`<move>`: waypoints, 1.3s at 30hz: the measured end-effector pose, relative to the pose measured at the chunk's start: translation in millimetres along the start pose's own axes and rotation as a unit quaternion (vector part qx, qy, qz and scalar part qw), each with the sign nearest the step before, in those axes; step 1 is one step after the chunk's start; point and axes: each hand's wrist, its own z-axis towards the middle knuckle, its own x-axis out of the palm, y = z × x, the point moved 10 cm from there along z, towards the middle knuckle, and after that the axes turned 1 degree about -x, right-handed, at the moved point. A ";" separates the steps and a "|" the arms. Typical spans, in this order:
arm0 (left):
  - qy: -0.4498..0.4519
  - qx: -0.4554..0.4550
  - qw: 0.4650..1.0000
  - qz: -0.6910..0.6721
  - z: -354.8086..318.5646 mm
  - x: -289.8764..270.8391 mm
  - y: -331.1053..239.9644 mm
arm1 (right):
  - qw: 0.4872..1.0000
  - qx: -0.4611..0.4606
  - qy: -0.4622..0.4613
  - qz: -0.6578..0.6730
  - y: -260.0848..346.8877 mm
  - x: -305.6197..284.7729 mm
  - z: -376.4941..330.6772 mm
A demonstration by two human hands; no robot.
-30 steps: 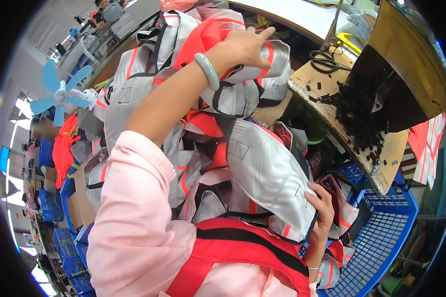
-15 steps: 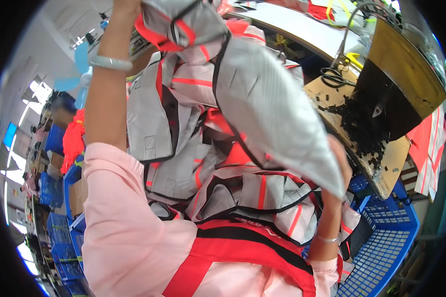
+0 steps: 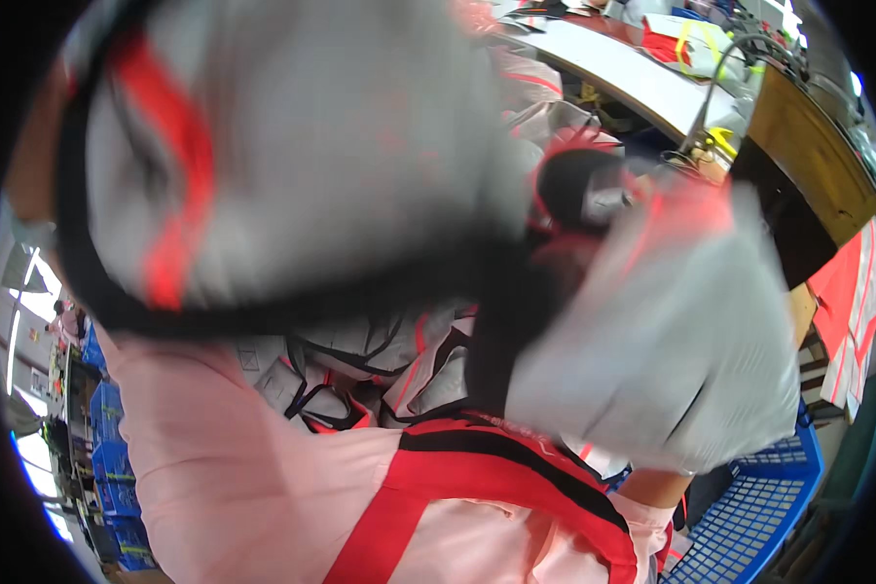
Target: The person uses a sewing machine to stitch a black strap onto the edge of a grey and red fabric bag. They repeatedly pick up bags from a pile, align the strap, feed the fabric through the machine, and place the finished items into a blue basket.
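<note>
A big sewn piece of grey fabric (image 3: 341, 146) with black binding and a red strip is lifted close in front of me, blurred by motion. Its grey flap (image 3: 662, 341) hangs at the right, joined by black edging. Behind the fabric, at the left edge, my left forearm (image 3: 34, 161) is raised; the hand itself is covered. Only a bit of my right forearm (image 3: 657, 487) shows below the flap, and that hand's fingers are hidden too. Under the raised piece lies a heap of similar grey pieces (image 3: 360, 341) with black and red edging, against my red apron (image 3: 457, 467).
On the right stand a blue plastic basket (image 3: 749, 516) and a tilted brown and black board (image 3: 798, 165). A white table (image 3: 603, 73) holding more fabric runs along the back. Red and grey fabric (image 3: 847, 311) hangs at the far right; blue crates (image 3: 117, 487) are stacked at left.
The grey fabric has come up and closer, spreading to the left, and covers much of the heap. My left arm has moved left; my right hand is now behind the flap.
</note>
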 end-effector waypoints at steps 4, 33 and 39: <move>0.171 -0.085 0.981 -0.024 -48.4 97.3 34.3 | 0.983 -0.089 0.159 0.024 19.0 -57.1 -28.2; 0.387 0.140 0.853 -0.322 -62.4 480.2 -135.3 | 0.934 0.279 0.002 -0.223 -49.6 -133.7 -7.6; 0.399 0.178 0.869 -0.234 -63.0 477.3 -139.6 | 0.725 0.027 0.162 -0.669 -12.6 -27.2 26.3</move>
